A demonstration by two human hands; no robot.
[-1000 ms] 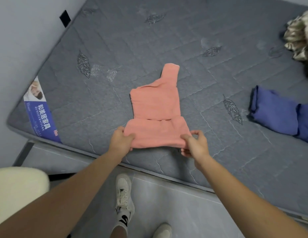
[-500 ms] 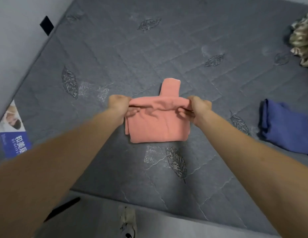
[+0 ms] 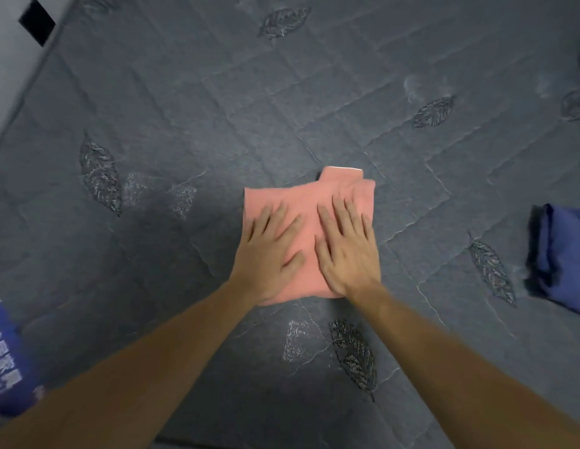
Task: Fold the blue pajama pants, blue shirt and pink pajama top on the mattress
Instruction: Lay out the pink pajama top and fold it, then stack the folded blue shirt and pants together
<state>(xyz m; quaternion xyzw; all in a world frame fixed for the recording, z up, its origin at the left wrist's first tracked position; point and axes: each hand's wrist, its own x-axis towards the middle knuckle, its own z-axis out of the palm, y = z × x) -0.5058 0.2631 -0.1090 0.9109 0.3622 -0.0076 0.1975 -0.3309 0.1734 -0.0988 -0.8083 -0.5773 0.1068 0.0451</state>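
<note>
The pink pajama top (image 3: pixel 291 197) lies folded into a small square in the middle of the grey mattress (image 3: pixel 185 92), with a short flap sticking out at its far edge. My left hand (image 3: pixel 269 251) rests flat on its left half, fingers spread. Pressed flat on the right half is my right hand (image 3: pixel 345 251), fingers apart too. Neither hand grips the cloth. A folded blue garment (image 3: pixel 563 257) lies at the right edge of the view, partly cut off.
The mattress is quilted with dark leaf patterns. A blue label (image 3: pixel 7 361) hangs at the lower left edge. A grey wall with a black square (image 3: pixel 36 21) runs along the upper left. The mattress's near edge is at the bottom of the view.
Both hands carried the near edge of the pink top over to the far side, let go of it, and now lie flat on the folded square. The view moved forward over the mattress.
</note>
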